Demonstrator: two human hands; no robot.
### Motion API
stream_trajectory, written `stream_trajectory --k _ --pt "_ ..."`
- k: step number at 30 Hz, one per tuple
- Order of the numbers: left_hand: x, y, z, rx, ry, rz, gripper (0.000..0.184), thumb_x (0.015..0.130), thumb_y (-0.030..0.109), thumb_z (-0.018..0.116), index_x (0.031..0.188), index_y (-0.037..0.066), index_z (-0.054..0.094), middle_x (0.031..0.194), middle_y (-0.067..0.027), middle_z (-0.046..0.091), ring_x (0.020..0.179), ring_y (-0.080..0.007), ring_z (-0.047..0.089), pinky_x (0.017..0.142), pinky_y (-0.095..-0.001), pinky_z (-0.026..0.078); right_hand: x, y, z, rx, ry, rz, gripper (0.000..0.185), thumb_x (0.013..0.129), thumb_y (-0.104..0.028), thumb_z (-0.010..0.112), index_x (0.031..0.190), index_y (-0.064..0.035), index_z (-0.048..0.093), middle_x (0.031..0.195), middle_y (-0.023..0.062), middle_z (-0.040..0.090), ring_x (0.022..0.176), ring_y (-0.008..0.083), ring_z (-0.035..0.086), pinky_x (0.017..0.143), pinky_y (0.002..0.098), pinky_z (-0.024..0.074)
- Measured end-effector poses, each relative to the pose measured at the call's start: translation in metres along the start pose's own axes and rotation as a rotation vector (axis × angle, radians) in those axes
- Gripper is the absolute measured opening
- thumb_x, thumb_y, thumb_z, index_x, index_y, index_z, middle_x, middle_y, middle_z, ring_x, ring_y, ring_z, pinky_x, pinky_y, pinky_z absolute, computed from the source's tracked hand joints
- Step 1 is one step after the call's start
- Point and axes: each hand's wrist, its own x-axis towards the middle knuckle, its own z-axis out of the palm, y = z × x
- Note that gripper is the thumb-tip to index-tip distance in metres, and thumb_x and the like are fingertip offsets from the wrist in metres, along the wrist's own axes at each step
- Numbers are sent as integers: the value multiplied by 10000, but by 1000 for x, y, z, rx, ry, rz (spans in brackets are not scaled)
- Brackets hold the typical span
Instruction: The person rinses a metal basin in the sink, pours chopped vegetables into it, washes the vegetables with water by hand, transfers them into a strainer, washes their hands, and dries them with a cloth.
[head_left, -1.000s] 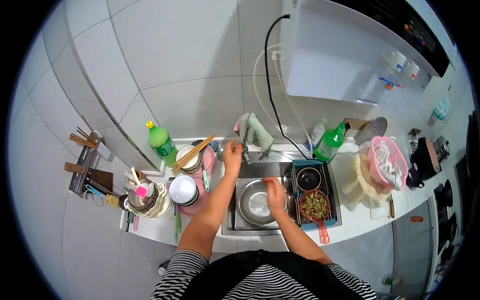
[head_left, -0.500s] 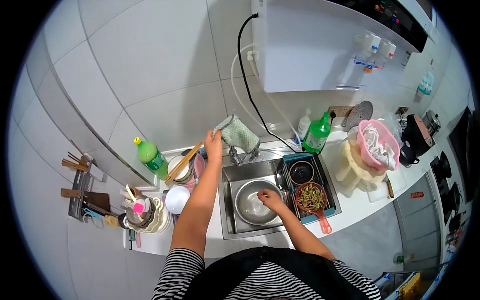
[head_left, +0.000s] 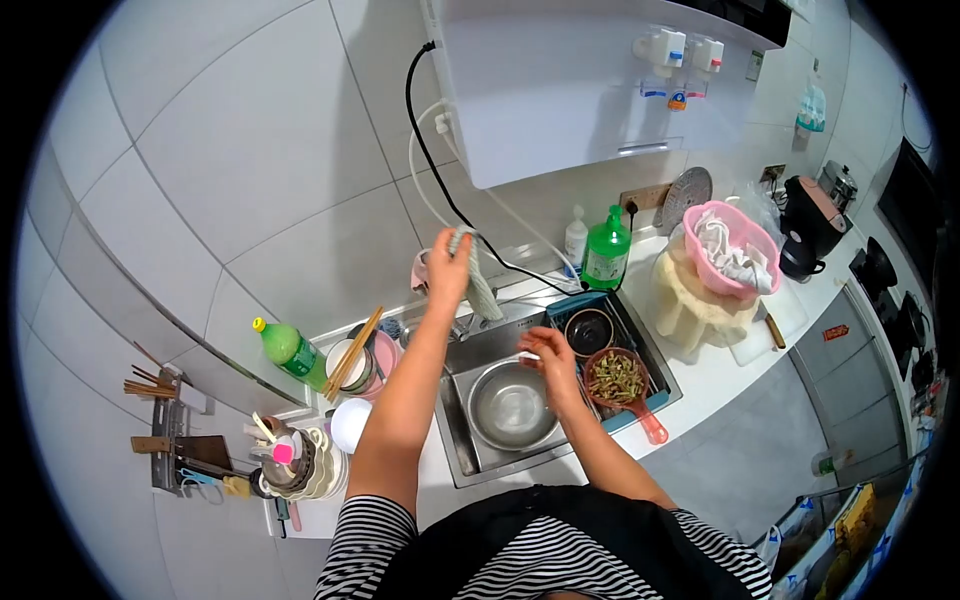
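Note:
My left hand (head_left: pixel 450 268) is closed around a pale green cloth (head_left: pixel 483 290), raised beside the wall above the faucet (head_left: pixel 462 328). The cloth hangs down narrow and folded. A pink item (head_left: pixel 420 270), its kind unclear, shows just behind that hand. My right hand (head_left: pixel 548 358) is over the right rim of a round metal basin (head_left: pixel 512 405), fingers loosely bent and apart, with nothing clear in them. The basin stands in the steel sink (head_left: pixel 462 462). To the right of that hand are a black bowl (head_left: pixel 589 332) and a red-handled strainer (head_left: pixel 650 427) of cut green vegetables (head_left: pixel 615 378).
Stacked bowls with chopsticks (head_left: pixel 355 350), a white bowl (head_left: pixel 350 425) and a green bottle (head_left: pixel 290 352) stand left of the sink. Behind it are a green soap bottle (head_left: pixel 607 255) and a black cord (head_left: pixel 430 140). A pink basin (head_left: pixel 705 270) holding white cloth is to the right.
The view has shifted. The cloth, spread over the faucet before, now hangs bunched from my left hand. My right hand has moved from over the basin's middle toward its upper right rim, and its fingers have loosened.

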Motion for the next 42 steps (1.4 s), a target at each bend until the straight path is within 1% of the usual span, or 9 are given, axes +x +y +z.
stream_trajectory --k 4,6,9,19,22,25,27,28,42 --pt "-62 10 24 162 -159 198 250 830 226 592 970 19 575 660 -164 564 514 -151 490 493 -325 398 3 0 -5 324 115 -3 227 870 -90 473 1082 -16 503 1079 126 563 944 206 574 758 311 494" --pt "-98 45 21 262 -457 -3 265 822 241 589 999 44 595 778 -196 613 572 -270 610 554 -356 475 5 10 -9 411 77 86 238 861 -115 492 1083 -30 502 1036 111 567 954 217 567 791 332 473" --pt "-143 28 34 432 -522 409 204 749 130 604 929 35 599 907 -153 612 766 -318 615 640 -380 496 5 45 -18 481 85 203 232 892 -117 408 1076 -20 510 1020 110 567 926 219 576 761 320 499" --pt "-174 67 13 465 -901 145 241 781 210 613 955 45 592 804 -142 611 710 -336 591 601 -393 466 3 67 -30 681 8 272 293 909 -214 362 1068 -46 543 1013 114 592 908 236 594 790 363 504" --pt "-149 44 0 356 -568 236 251 801 215 593 981 41 594 851 -142 613 793 -314 591 673 -364 466 9 75 -29 742 -88 281 320 909 -283 390 1072 -66 559 998 77 606 883 210 607 773 360 508" --pt "-130 33 -1 602 -381 296 384 861 317 507 1135 50 544 1245 -202 455 1184 -367 384 982 -456 283 -2 42 3 -1013 -257 -217 339 917 -303 377 1126 -81 524 1119 92 561 994 204 564 877 362 454" --pt "-143 -4 14 622 -370 270 401 869 307 490 1189 66 506 1299 -209 394 1225 -371 331 1005 -472 245 -23 32 23 776 -109 160 430 921 -352 346 1258 -98 427 1309 116 427 1189 234 430 1022 380 299" --pt "-152 -15 20 651 -352 243 424 877 296 474 1243 81 468 1352 -216 332 1266 -375 277 1028 -488 206 -24 30 32 930 -71 203 429 921 -352 346 1257 -98 428 1306 116 428 1186 234 431 1019 380 300" --pt "-194 -8 26 581 -697 280 496 858 204 349 1341 88 352 1447 -153 193 1353 -334 89 1069 -483 17 -37 69 20 806 89 382 419 917 -351 354 1236 -93 443 1263 115 449 1141 238 449 980 378 321"
